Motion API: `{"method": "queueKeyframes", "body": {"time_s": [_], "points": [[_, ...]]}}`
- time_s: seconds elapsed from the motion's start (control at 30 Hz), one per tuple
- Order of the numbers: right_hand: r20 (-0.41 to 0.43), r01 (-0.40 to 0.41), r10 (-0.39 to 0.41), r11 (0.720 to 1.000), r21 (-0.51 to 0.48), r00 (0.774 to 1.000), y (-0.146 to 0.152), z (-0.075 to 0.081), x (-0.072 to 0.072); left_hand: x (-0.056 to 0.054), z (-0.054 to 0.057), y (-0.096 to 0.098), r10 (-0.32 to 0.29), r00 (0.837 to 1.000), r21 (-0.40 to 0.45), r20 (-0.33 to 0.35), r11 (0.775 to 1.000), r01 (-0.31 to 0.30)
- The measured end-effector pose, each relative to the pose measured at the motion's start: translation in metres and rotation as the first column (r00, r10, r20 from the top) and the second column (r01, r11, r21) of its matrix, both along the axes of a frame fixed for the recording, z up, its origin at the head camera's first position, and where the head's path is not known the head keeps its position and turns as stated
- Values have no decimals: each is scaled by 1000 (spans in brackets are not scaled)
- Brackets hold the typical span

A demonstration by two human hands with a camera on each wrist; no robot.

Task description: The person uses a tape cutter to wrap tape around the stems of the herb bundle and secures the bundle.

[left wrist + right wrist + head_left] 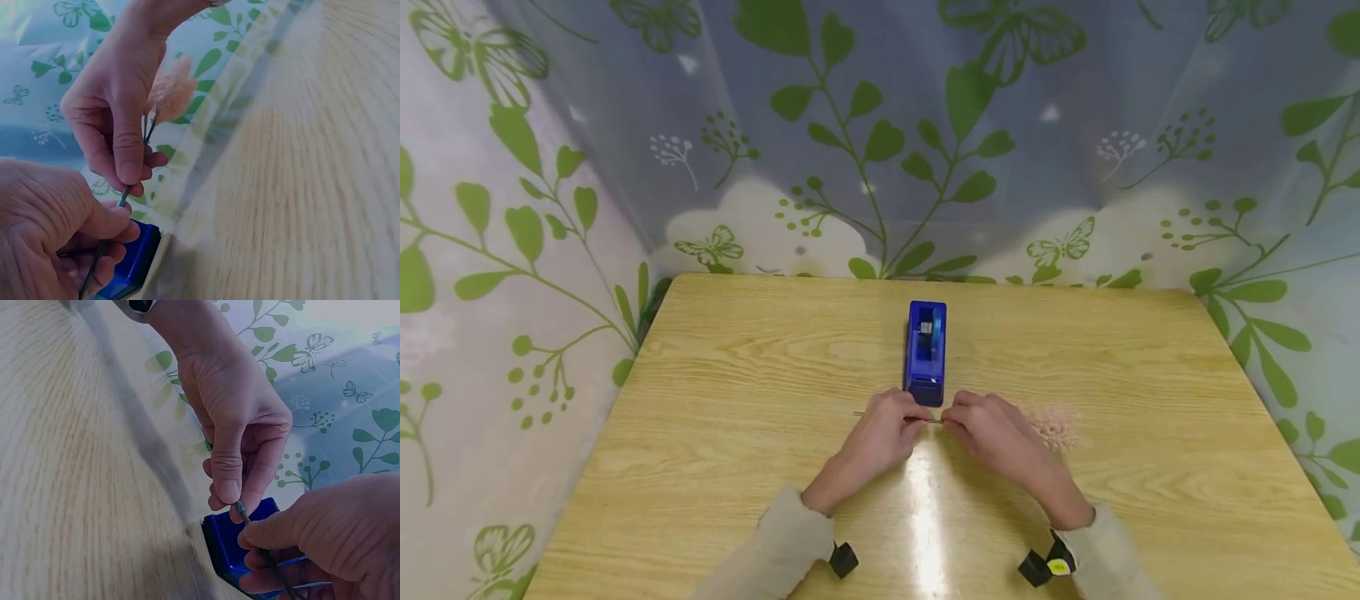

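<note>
A pink feathery flower sprig [1058,427] with thin dark stems lies across both hands, its head beyond the right hand. My left hand [891,423] pinches the stems [94,270] between thumb and fingers, their ends sticking out to its left. Close beside it, my right hand [988,429] pinches them nearer the fluffy head [173,90]. In the short gap between the fingertips, a shiny paler band [241,509] shows on the stem. Just beyond the hands stands a blue tape dispenser [926,367], its near end by the left fingers.
The wood-grain table [760,350] extends to both sides of the hands. Behind it and at the sides hangs a curtain [880,208] with green leaves and butterflies. Both wrists wear black camera mounts [844,560].
</note>
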State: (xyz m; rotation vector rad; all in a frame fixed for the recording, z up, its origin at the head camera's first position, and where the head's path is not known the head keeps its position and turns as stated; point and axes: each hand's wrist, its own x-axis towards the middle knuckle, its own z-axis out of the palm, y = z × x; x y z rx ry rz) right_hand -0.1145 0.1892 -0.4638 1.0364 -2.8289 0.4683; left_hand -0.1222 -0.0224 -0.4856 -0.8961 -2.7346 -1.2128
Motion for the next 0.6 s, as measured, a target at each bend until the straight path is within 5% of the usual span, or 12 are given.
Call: {"method": "queueKeyframes", "body": {"time_s": [0.13, 0.37, 0.6], "points": [[18, 9, -9, 1000, 9, 1000, -2, 0, 1, 0, -3, 0, -2, 999, 1, 38, 1000, 2], [122, -19, 22, 999, -27, 992, -3, -3, 2, 1, 0, -7, 24, 967, -28, 253, 999, -17], [286, -23, 42, 997, -69, 957, -3, -9, 0, -1, 3, -17, 78, 981, -237, 177, 971, -34]]}}
